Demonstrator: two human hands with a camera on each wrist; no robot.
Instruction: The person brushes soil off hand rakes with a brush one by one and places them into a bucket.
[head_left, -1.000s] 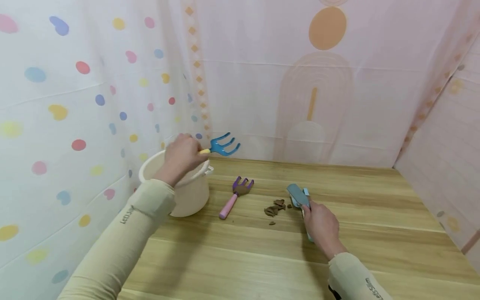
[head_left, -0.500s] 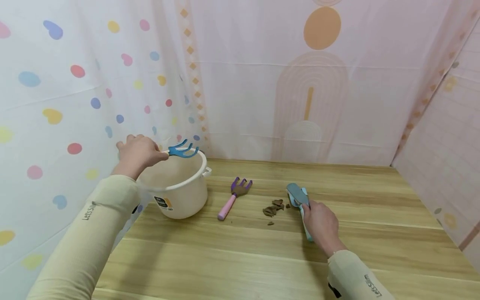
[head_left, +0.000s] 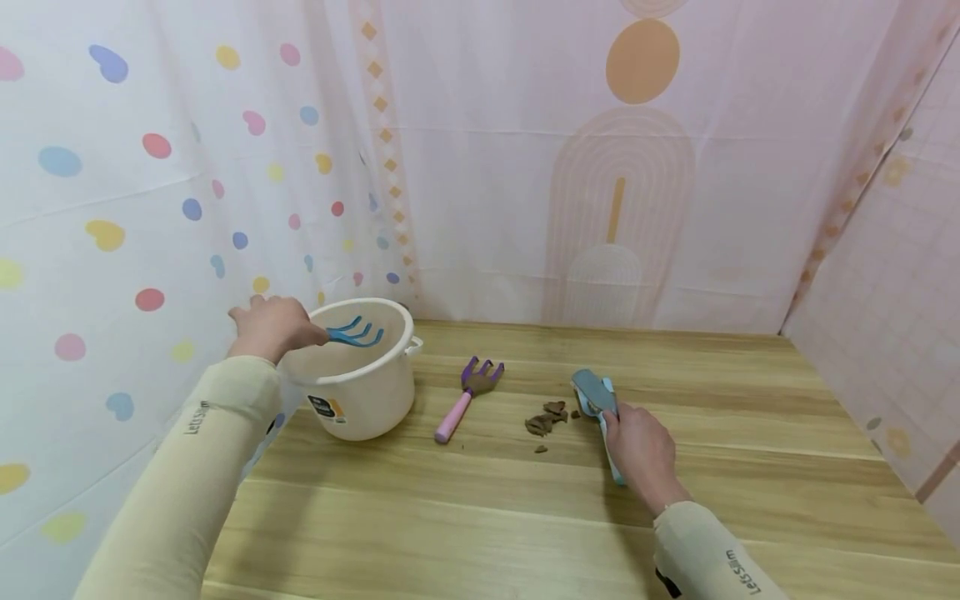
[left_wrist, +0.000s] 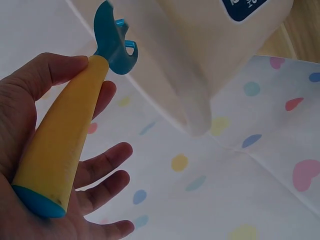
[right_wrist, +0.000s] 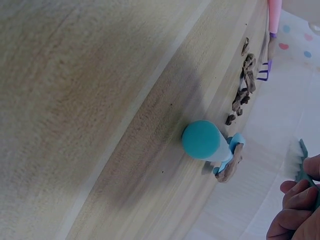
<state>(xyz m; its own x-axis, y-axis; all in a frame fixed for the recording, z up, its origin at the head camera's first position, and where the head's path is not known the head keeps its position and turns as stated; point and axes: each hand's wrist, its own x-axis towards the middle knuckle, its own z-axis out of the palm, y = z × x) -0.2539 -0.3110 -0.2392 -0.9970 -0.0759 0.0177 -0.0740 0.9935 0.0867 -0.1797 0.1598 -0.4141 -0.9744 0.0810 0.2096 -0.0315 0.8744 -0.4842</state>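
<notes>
My left hand is at the left of the cream bucket, pinching the yellow handle of a small hand rake between thumb and index finger. The other fingers are spread. In the head view, its blue tines overlap the bucket's opening. My right hand grips a small grey-teal brush, whose pale bristles show in the right wrist view. Under the brush, a light-blue hand tool lies on the table, a brown clump at its head.
A pink-handled rake with purple tines and brown stuff on it lies right of the bucket. Several brown clods sit between that rake and my right hand. Patterned curtains stand along the wooden table's back and sides.
My left hand has moved left, then down a little, bringing the blue rake from beyond the bucket's right rim to its opening. My right hand holds the brush almost still.
</notes>
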